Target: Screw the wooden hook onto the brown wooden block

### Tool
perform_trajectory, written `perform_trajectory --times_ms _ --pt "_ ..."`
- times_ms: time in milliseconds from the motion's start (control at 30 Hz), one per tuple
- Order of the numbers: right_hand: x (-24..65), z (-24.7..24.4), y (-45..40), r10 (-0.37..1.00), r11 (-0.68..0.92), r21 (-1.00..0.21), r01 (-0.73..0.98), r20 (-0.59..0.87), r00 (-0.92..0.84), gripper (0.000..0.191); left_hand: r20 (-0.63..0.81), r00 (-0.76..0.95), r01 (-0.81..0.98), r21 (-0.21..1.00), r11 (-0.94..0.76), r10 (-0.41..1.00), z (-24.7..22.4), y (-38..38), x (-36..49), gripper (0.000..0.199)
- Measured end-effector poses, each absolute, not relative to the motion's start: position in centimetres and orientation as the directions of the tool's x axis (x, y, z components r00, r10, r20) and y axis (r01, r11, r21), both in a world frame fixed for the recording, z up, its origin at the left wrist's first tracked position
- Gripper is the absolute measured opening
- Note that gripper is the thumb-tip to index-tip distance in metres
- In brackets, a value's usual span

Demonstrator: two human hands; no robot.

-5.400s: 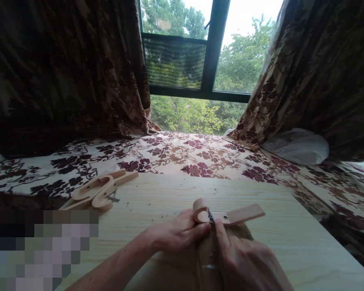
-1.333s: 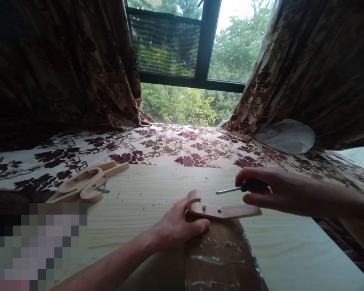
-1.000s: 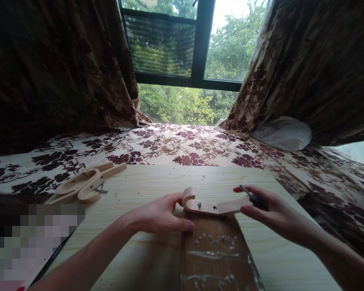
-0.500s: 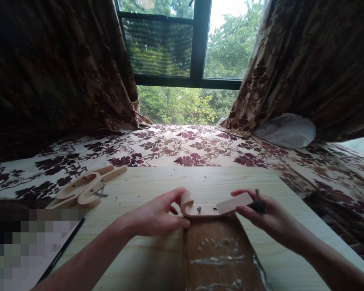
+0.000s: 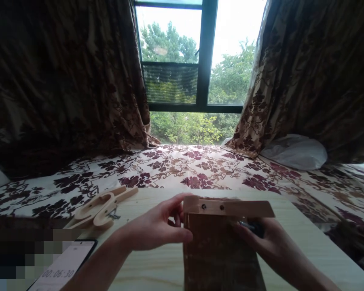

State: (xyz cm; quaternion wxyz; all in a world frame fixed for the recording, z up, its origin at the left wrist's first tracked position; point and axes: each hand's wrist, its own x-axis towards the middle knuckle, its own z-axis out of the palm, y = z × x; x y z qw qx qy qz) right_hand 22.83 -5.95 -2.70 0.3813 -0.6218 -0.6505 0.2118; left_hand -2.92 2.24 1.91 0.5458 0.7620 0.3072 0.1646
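A pale wooden hook piece (image 5: 242, 208) with two dark screw holes lies across the far end of a brown board (image 5: 221, 250). My left hand (image 5: 160, 222) pinches the corner where the hook piece and the board meet, thumb on the board's left edge. Close to the hook piece's right part, my right hand (image 5: 267, 236) is closed round a dark-handled tool (image 5: 253, 228), its metal tip pointing left over the board.
More pale wooden hook pieces (image 5: 101, 208) and a few screws (image 5: 115, 213) lie at the left of the light wooden table (image 5: 148, 262). A phone (image 5: 63, 262) sits at the lower left. Beyond are flowered cloth (image 5: 176, 165) and a white plastic bag (image 5: 297, 151).
The brown board is now raised or tilted with the hook piece, and the loose bits on it no longer show. My right hand has moved below the hook piece. The view has tipped upward.
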Motion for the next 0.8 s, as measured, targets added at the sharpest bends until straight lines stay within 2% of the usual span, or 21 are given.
perform_trajectory --times_ms 100,200,300,400,500,567,667,800 --pt "22.4 -2.6 -5.0 0.901 0.273 -0.666 0.694 0.430 0.059 0.052 -0.045 0.720 0.219 0.962 -0.165 0.692 2.8 1.9 -4.4 0.074" --pt "22.4 -3.3 -4.9 0.839 0.378 -0.591 0.713 0.544 0.006 0.055 -0.018 0.690 0.263 0.937 -0.228 0.724 3.4 1.2 -5.2 0.071" --pt "22.8 -4.6 -5.4 0.829 0.428 -0.569 0.703 0.557 -0.054 0.062 0.057 0.706 0.259 0.907 -0.333 0.706 4.2 0.1 -5.2 0.061" --pt "23.0 -5.9 -6.2 0.855 0.400 -0.636 0.660 0.518 -0.020 0.072 0.114 0.739 0.236 0.880 -0.413 0.664 4.9 -0.6 -5.0 0.053" --pt "23.0 -6.6 -6.6 0.862 0.389 -0.673 0.629 0.507 0.009 0.072 0.125 0.743 0.244 0.865 -0.439 0.658 4.9 -0.9 -4.8 0.053" --pt "23.1 -6.6 -6.7 0.819 0.457 -0.639 0.619 0.573 -0.013 0.068 0.136 0.742 0.248 0.854 -0.458 0.657 4.8 -0.9 -4.8 0.054" --pt "23.3 -6.1 -6.7 0.724 0.559 -0.515 0.650 0.685 -0.080 0.069 0.138 0.761 0.258 0.833 -0.490 0.635 4.7 -1.0 -4.9 0.056" --pt "23.2 -4.8 -6.5 0.662 0.588 -0.413 0.695 0.740 -0.120 0.071 0.096 0.762 0.245 0.872 -0.423 0.640 4.7 -0.5 -4.6 0.052"
